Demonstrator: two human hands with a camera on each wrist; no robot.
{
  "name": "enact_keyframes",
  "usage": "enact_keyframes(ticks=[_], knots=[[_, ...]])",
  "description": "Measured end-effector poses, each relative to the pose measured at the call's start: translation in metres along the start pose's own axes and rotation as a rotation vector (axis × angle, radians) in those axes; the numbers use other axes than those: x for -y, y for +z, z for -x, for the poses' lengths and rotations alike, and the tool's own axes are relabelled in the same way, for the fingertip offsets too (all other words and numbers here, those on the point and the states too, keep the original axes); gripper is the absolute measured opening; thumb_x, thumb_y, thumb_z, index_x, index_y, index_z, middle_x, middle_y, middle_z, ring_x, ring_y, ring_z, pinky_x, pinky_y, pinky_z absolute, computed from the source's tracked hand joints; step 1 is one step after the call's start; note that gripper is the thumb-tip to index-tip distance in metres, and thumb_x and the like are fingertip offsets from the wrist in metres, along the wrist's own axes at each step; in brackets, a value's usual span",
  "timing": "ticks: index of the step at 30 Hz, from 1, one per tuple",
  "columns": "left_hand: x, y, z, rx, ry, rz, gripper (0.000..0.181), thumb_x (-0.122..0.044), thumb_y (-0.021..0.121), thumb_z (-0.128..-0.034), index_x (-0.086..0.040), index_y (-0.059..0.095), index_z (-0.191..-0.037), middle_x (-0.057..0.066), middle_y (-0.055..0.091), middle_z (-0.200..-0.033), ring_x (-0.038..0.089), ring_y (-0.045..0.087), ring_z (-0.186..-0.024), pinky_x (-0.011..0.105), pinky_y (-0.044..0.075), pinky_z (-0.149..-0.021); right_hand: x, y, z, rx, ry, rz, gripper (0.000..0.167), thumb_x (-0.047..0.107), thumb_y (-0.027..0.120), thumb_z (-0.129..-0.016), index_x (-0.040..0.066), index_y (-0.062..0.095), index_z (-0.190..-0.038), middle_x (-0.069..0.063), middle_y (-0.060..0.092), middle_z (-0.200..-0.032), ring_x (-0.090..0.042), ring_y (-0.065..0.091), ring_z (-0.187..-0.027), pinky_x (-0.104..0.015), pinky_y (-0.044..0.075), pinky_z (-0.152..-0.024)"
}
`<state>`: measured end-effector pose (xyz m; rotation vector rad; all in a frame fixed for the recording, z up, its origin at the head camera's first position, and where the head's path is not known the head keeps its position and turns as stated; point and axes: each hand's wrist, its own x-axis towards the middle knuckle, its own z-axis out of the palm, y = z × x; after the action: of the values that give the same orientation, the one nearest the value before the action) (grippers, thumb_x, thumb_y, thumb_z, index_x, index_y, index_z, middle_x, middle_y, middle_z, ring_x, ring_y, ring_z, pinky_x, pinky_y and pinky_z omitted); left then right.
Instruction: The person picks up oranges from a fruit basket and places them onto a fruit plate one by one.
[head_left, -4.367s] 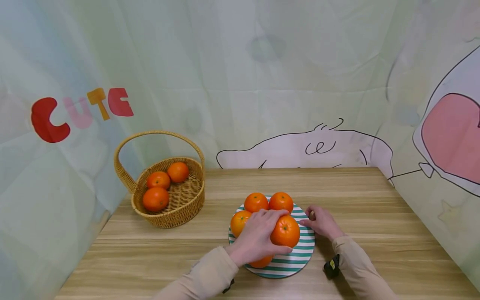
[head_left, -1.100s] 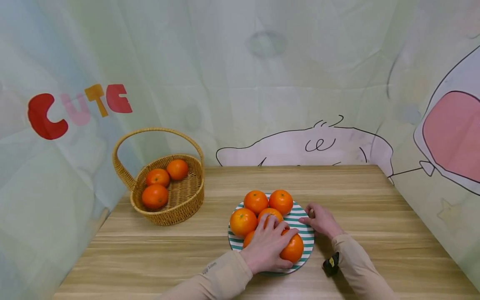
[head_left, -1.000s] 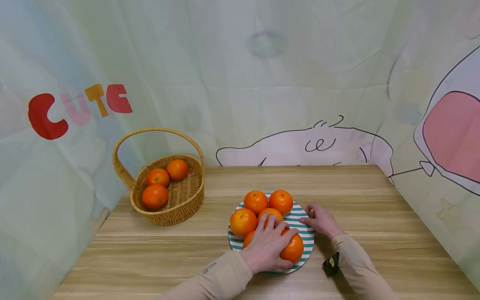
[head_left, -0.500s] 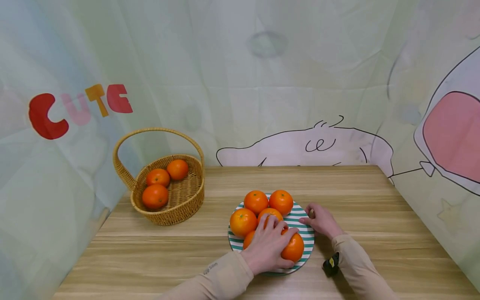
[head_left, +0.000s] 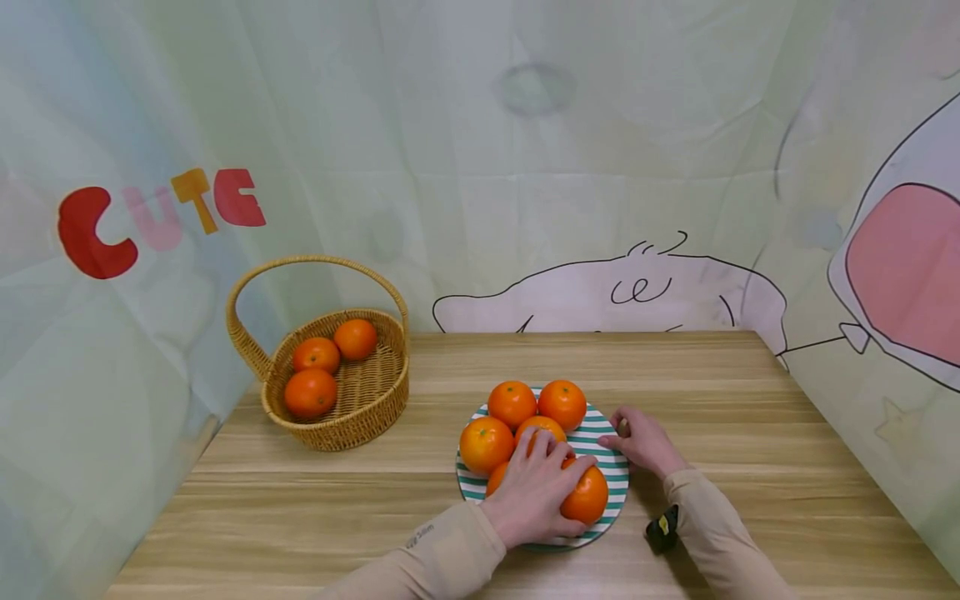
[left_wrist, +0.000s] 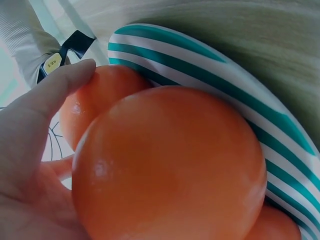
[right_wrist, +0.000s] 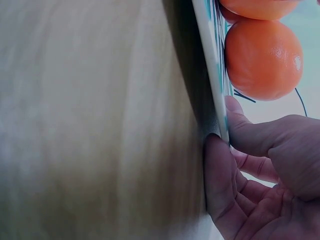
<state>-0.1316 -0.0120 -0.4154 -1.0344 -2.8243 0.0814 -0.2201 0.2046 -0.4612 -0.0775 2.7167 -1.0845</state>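
L hand (head_left: 534, 496), lower ctr of the head view, is curled partway round the frontmost-R orange (head_left: 585, 493) on the plate (head_left: 600, 429): thumb on the near side, fingers over the far side. Can't tell if that orange is resting on the plate or slightly up. Same hand lies over another orange (head_left: 497, 479), partly hidden beneath it, & its fingertips are at the middle orange (head_left: 540, 433).

R hand (head_left: 643, 442), just R of ctr, has the plate rim in a near-closed pinch; R wrist view shows thumb on the plate's upper face, a finger at the underside/edge.

Plate is round, white w/ green stripes, lower ctr of frame on the wood table (head_left: 720, 383). Also on it: two oranges side by side at the back, L one (head_left: 512, 405) & R one (head_left: 562, 405), plus one at the L edge (head_left: 487, 445). L wrist view: a big orange fills the ctr, another behind it w/ a fingertip on it, part of a third lower R.

Wicker basket (head_left: 341, 433) w/ tall handle, mid-L of frame, well apart from plate; 3 oranges (head_left: 311, 393) in its L/back part. Black device (head_left: 662, 531) w/ yellow label at the R wrist. Pale cloth backdrop (head_left: 600, 125) behind, "CUTE" letters (head_left: 97, 233) at L.
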Motion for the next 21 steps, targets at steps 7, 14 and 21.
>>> enact_keyframes(ticks=[7, 14, 21], knots=[[0.007, -0.003, 0.001, 0.003, 0.009, 0.065, 0.075, -0.065, 0.072, -0.0805, -0.032, 0.050, -0.144, -0.002, 0.057, -0.130, 0.022, 0.042, -0.121, 0.048, 0.032, -0.112, 0.000, 0.000, 0.000, -0.003, -0.002, 0.006, 0.025, 0.015, 0.073, -0.092, 0.002, 0.057, -0.105, -0.010, 0.057, -0.083, -0.020, 0.055, -0.069, -0.029, 0.056, -0.057], [0.049, -0.023, 0.007, -0.082, -0.126, 0.509, 0.081, -0.059, 0.081, -0.0753, -0.026, 0.051, -0.144, 0.003, 0.055, -0.138, 0.028, 0.038, -0.126, 0.055, 0.026, -0.111, 0.001, 0.000, 0.000, 0.007, 0.019, 0.001, 0.026, 0.017, 0.073, -0.093, 0.002, 0.056, -0.107, -0.011, 0.058, -0.085, -0.021, 0.055, -0.072, -0.029, 0.056, -0.058], [0.108, -0.021, 0.023, -0.412, -0.380, 0.686, 0.051, -0.034, 0.074, -0.0892, -0.015, 0.060, -0.134, 0.014, 0.062, -0.134, 0.035, 0.041, -0.119, 0.051, 0.028, -0.099, 0.001, 0.000, 0.000, 0.009, 0.025, -0.007, 0.026, 0.017, 0.073, -0.093, 0.002, 0.056, -0.105, -0.010, 0.055, -0.084, -0.021, 0.054, -0.073, -0.029, 0.056, -0.058]])
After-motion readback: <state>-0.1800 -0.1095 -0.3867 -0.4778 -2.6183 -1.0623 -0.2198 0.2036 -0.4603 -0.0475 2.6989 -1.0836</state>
